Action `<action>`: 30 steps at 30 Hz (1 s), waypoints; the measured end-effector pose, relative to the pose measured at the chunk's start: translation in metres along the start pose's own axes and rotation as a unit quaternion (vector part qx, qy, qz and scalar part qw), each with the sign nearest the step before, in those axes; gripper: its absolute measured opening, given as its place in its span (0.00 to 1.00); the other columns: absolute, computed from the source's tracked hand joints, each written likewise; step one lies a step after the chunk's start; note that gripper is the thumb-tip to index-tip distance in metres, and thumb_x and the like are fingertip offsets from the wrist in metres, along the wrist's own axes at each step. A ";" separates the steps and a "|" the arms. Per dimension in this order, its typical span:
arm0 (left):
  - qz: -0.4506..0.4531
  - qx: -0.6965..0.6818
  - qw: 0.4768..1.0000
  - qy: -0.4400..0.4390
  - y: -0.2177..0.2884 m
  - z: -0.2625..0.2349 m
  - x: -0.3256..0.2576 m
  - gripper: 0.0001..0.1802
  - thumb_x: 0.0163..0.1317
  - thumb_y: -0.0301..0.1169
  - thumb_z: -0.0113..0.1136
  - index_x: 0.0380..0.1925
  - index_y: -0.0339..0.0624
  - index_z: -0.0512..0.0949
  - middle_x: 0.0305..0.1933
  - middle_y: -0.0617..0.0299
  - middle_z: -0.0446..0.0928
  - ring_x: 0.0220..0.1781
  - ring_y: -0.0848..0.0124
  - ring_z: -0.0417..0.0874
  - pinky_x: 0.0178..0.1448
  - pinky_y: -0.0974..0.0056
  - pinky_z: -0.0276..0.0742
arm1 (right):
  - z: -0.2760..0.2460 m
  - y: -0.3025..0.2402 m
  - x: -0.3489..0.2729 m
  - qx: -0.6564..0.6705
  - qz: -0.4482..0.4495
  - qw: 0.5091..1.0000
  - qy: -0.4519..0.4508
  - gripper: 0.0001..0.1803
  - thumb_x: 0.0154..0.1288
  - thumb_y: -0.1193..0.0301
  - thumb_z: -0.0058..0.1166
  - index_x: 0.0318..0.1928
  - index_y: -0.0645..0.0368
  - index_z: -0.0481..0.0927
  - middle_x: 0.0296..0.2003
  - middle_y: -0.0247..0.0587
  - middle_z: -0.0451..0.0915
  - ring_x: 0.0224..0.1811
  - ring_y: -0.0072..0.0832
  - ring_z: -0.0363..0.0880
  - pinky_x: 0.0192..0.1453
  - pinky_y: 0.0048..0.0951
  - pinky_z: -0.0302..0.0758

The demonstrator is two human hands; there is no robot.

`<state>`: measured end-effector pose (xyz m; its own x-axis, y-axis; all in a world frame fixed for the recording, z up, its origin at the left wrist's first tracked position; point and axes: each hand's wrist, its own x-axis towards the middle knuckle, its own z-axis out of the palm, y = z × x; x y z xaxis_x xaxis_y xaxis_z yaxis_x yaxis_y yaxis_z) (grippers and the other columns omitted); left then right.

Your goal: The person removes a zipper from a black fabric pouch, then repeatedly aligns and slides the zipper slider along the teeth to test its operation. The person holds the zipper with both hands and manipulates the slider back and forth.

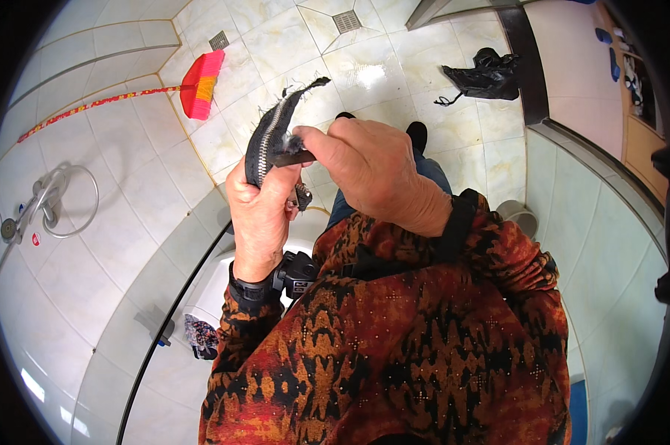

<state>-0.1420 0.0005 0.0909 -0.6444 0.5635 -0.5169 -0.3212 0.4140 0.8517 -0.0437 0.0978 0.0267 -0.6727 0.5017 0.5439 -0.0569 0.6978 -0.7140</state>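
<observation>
Left hand (259, 211) is closed around the lower end of a black zipper strip (272, 133), held upright before the chest. Right hand (365, 170) pinches a small dark tool (290, 157) against the teeth. Risk, judged: the tool tip could slip off the teeth toward the left thumb if pressed hard.

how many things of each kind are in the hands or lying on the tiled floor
black fabric zipper strip with metal teeth: 1
small dark tool: 1
red and orange bristle broom: 1
black plastic bag: 1
total: 4

Bright, even light; glare on the floor tiles (368, 74); fisheye-bent, black-vignetted edges
</observation>
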 end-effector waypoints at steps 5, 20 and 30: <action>0.011 0.034 0.998 0.059 0.000 0.010 0.001 0.05 0.52 0.25 0.54 0.28 0.36 0.77 0.15 0.71 0.69 0.11 0.85 0.63 0.13 0.77 0.56 | 0.001 0.006 -0.001 -0.030 -0.010 1.000 -0.001 0.20 0.48 0.73 0.50 0.46 0.57 0.73 0.20 0.31 0.65 0.16 0.23 0.67 0.17 0.22 0.64; -0.062 -0.045 0.995 0.059 0.003 0.024 0.017 0.05 0.53 0.27 0.56 0.28 0.37 0.75 0.19 0.66 0.73 0.12 0.84 0.63 0.12 0.77 0.57 | 0.007 0.030 -0.009 -0.048 0.016 0.997 -0.051 0.20 0.50 0.72 0.49 0.47 0.54 0.73 0.20 0.31 0.65 0.12 0.23 0.65 0.13 0.21 0.61; -0.056 -0.052 0.996 0.036 0.001 0.021 0.022 0.08 0.54 0.29 0.58 0.31 0.37 0.74 0.26 0.60 0.77 0.13 0.83 0.66 0.10 0.79 0.57 | -0.019 0.051 -0.015 0.248 0.346 0.904 -0.044 0.09 0.59 0.75 0.46 0.41 0.62 0.72 0.19 0.31 0.67 0.19 0.17 0.62 0.24 0.20 0.61</action>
<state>-0.1416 0.0282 0.0784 -0.6467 0.4643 -0.6052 -0.4620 0.3929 0.7951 -0.0226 0.1360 -0.0096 -0.7285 0.6727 -0.1296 0.0906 -0.0930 -0.9915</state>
